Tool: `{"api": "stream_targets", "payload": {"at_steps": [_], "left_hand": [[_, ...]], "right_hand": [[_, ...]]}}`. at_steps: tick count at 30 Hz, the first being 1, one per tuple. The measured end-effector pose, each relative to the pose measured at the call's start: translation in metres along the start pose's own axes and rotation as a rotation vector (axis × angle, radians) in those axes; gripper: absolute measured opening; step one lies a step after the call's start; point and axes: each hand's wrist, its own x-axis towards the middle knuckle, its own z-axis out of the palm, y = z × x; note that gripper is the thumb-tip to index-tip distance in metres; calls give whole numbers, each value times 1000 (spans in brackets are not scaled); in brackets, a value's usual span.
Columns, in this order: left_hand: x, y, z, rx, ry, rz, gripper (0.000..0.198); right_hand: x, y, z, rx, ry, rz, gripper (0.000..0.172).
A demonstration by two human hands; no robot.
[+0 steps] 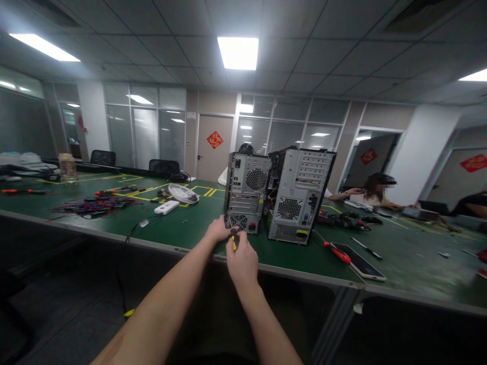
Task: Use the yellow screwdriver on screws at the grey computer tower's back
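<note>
Two computer tower cases stand with their rear panels toward me on the green table [182,230]: the left case [247,192] and the right case [300,200]. My left hand [218,229] rests against the lower left corner of the left case, by its power-supply fan grille. My right hand [241,261] is closed around a black and yellow screwdriver [234,239], whose tip points at that same lower rear corner.
A red-handled screwdriver [337,252] and a phone [359,261] lie right of the cases. A small white fan [183,193], a white device [166,207] and a pile of coloured wires [93,205] lie to the left. A person [375,192] sits at the far right.
</note>
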Motion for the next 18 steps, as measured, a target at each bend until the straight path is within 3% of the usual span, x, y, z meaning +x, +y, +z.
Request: {"api": "stream_targets", "payload": {"at_steps": [18], "left_hand": [[2,-2,2,5,1,10,75]], "right_hand": [[1,4,-1,15,25,-21,20]]}}
